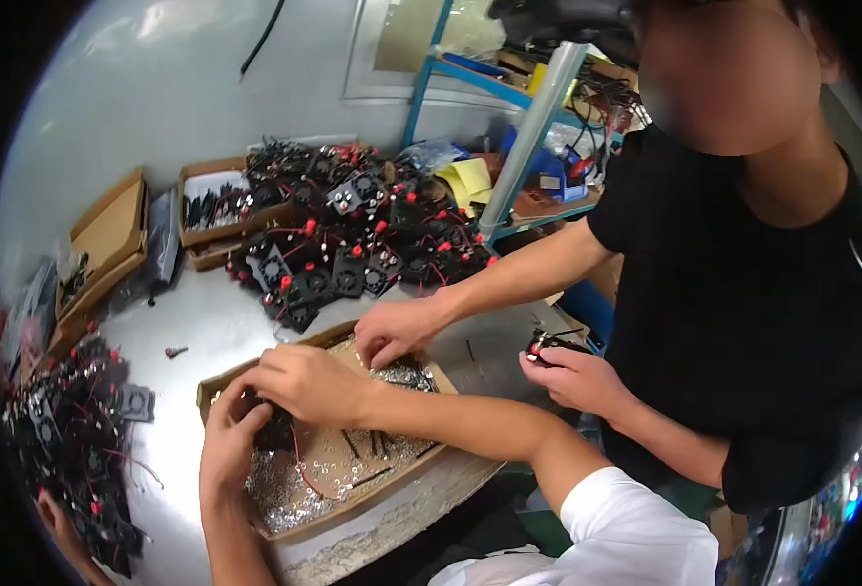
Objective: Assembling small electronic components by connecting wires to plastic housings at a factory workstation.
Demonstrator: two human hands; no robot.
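Note:
Over a shallow cardboard tray [413,452] my left hand [228,430] grips a dark fan assembly [273,432] with a thin red wire trailing from it. My right hand [315,383] reaches across from the right, its fingertips closed at the top of the same piece; what they pinch is hidden. Small silvery nuts or washers [299,508] and several black rod-like pieces [372,444] lie in the tray. Beside my right hand, a co-worker's hand [397,327] dips into the tray's far end. The co-worker's other hand [577,376] holds a similar black piece with a red part.
A large heap of black fan assemblies [348,278] with red caps and wires fills the table's back. Another pile [55,420] lies at the left. Open cardboard boxes [108,234] stand behind it. The co-worker [734,293] stands close at right, before a blue shelf rack [480,68].

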